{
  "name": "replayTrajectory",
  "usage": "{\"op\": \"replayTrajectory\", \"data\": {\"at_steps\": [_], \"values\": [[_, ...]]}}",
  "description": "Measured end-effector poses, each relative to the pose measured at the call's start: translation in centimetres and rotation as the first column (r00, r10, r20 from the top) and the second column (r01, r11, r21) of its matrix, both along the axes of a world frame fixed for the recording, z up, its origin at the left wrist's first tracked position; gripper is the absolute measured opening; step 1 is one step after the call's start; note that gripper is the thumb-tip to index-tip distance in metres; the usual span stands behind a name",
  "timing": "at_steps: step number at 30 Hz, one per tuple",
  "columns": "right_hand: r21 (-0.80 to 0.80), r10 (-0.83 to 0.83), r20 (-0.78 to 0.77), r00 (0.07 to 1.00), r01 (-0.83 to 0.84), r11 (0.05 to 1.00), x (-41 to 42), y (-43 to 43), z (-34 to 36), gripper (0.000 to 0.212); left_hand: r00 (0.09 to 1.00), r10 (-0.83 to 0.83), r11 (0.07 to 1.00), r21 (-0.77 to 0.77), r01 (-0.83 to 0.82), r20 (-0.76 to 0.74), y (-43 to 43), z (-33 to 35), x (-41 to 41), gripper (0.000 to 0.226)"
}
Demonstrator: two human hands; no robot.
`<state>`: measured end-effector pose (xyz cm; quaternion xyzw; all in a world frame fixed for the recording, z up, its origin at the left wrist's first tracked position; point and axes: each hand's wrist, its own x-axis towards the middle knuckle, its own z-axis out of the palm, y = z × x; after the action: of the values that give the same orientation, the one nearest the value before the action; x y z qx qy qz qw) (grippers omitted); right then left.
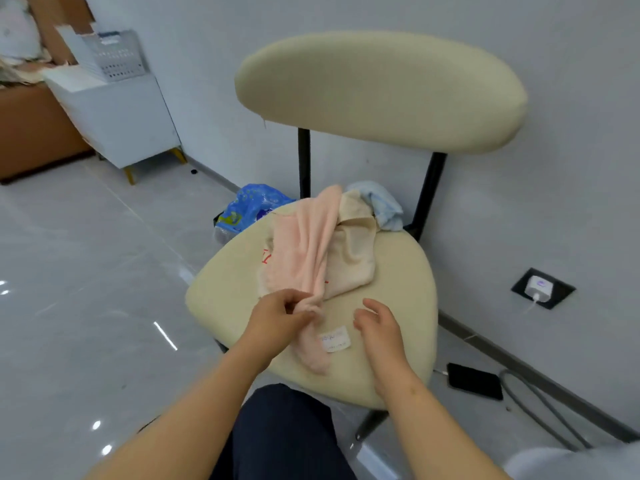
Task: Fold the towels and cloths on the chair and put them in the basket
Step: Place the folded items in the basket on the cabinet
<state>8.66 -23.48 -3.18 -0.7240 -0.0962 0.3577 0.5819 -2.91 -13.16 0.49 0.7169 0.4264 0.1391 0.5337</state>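
At the centre of the frame, the left hand (280, 315) pinches a bunched part of the pink towel (304, 244), which runs from the back of the cream chair (235, 282) seat to its front edge. A white label (334, 338) shows near the towel's lower end. The right hand (381, 329) is just right of the towel, fingers loosely spread and holding nothing. A beige cloth (356, 251) lies under the towel's right side, with a blue cloth (384, 202) crumpled behind it. The white basket (121, 57) sits in the upper left of the frame.
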Motion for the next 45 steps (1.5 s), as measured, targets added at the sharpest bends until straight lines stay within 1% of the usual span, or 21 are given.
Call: {"op": "replayTrajectory", "data": {"at_steps": [2, 5, 7, 8, 10, 12, 13, 14, 17, 19, 22, 23, 24, 26, 27, 31, 33, 35, 40, 42, 45], "values": [[0.005, 0.003, -0.083, 0.997, -0.002, 1.000, 0.3, -0.8, -0.2, 0.032, 0.995, -0.061, 0.998, -0.022, 0.059, -0.082, -1.5, -0.7, -0.4, 0.019], [-0.017, 0.021, -0.101, 0.995, -0.023, 1.000, 0.7, -1.3, -0.6, 0.025, 0.930, -0.322, 0.943, 0.022, 0.331, -0.180, -3.6, -1.9, -1.2, 0.022], [-0.019, 0.026, -0.116, 0.993, -0.029, 0.999, 0.9, -0.9, -0.6, 0.014, 0.886, -0.423, 0.898, 0.038, 0.438, -0.190, -4.4, -2.6, -1.7, 0.013], [-0.011, 0.031, -0.133, 0.991, -0.033, 0.999, 1.0, -0.7, -0.6, 0.010, 0.903, -0.399, 0.909, 0.055, 0.412, -0.161, -4.4, -2.9, -1.8, 0.015], [0.001, 0.040, -0.165, 0.986, -0.041, 0.999, 1.3, -0.1, -0.6, 0.012, 0.983, -0.177, 0.974, 0.133, 0.183, -0.058, -4.0, -3.2, -1.6, 0.021], [-0.011, 0.053, -0.174, 0.983, -0.056, 0.998, 1.8, 0.2, -0.9, 0.015, 0.993, 0.103, 0.959, 0.258, -0.114, 0.056, -3.1, -3.2, -1.1, 0.012], [-0.024, 0.064, -0.176, 0.982, -0.069, 0.997, 2.0, 0.4, -1.0, 0.018, 0.982, 0.172, 0.934, 0.302, -0.189, 0.082, -2.5, -3.3, -0.7, 0.011], [-0.039, 0.076, -0.176, 0.982, -0.084, 0.996, 2.2, 0.4, -1.1, 0.020, 0.982, 0.182, 0.924, 0.332, -0.191, 0.058, -1.8, -3.8, -0.2, 0.017], [-0.029, 0.101, -0.160, 0.982, -0.107, 0.994, 2.2, 0.7, -1.0, 0.024, 0.980, 0.064, 0.929, 0.370, 0.011, -0.190, -0.3, -5.7, 1.3, 0.048], [-0.005, 0.127, -0.099, 0.987, -0.128, 0.992, 2.2, 1.2, -1.1, 0.040, 0.971, 0.016, 0.921, 0.381, 0.079, -0.239, 0.1, -6.1, 2.1, 0.056], [0.088, 0.155, -0.032, 0.987, -0.152, 0.985, 2.4, 2.7, -1.3, 0.062, 0.986, 0.006, 0.959, 0.280, 0.042, -0.168, 1.0, -5.4, 2.9, 0.072], [0.093, 0.175, -0.011, 0.984, -0.173, 0.980, 2.5, 3.4, -1.5, 0.060, 0.989, 0.026, 0.974, 0.225, 0.007, -0.146, 1.3, -5.0, 3.0, 0.068], [0.069, 0.197, 0.003, 0.980, -0.197, 0.978, 2.7, 4.1, -1.6, 0.059, 0.993, 0.037, 0.986, 0.168, -0.017, -0.115, 1.6, -4.6, 2.9, 0.053], [-0.014, 0.226, -0.001, 0.974, -0.226, 0.974, 2.9, 5.2, -1.7, 0.048, 0.998, 0.060, 0.998, 0.025, -0.060, -0.020, 2.2, -4.0, 2.5, 0.023], [-0.049, 0.221, -0.009, 0.975, -0.221, 0.974, 3.0, 5.6, -1.6, 0.041, 0.996, 0.083, 0.995, -0.052, -0.081, 0.031, 2.4, -3.7, 2.1, 0.019], [-0.088, 0.179, 0.014, 0.984, -0.177, 0.980, 3.0, 5.6, -1.5, 0.014, 0.970, 0.210, 0.956, -0.234, -0.176, 0.126, 2.8, -3.7, 1.1, 0.019], [-0.064, 0.177, 0.009, 0.984, -0.176, 0.982, 2.7, 5.1, -1.5, 0.011, 0.948, 0.269, 0.922, -0.330, -0.203, 0.168, 2.7, -3.7, 0.8, 0.027], [-0.039, 0.173, 0.003, 0.985, -0.172, 0.984, 2.4, 4.6, -1.5, 0.011, 0.947, 0.272, 0.914, -0.353, -0.198, 0.174, 2.3, -3.4, 0.7, 0.027], [0.003, 0.180, -0.025, 0.983, -0.180, 0.984, 1.8, 3.7, -0.5, 0.010, 0.995, 0.095, 0.984, -0.156, -0.089, 0.036, 1.5, -2.2, 0.8, 0.015], [0.044, 0.124, -0.022, 0.992, -0.123, 0.991, 1.9, 3.3, 0.2, 0.008, 0.979, 0.182, 0.973, -0.161, -0.166, 0.088, 1.6, -1.7, 0.5, 0.013], [0.091, 0.010, 0.015, 1.000, -0.011, 0.996, 2.2, 2.7, 1.5, 0.007, 0.892, 0.354, 0.901, -0.358, -0.245, 0.282, 2.0, -0.5, 0.0, 0.010]]}}
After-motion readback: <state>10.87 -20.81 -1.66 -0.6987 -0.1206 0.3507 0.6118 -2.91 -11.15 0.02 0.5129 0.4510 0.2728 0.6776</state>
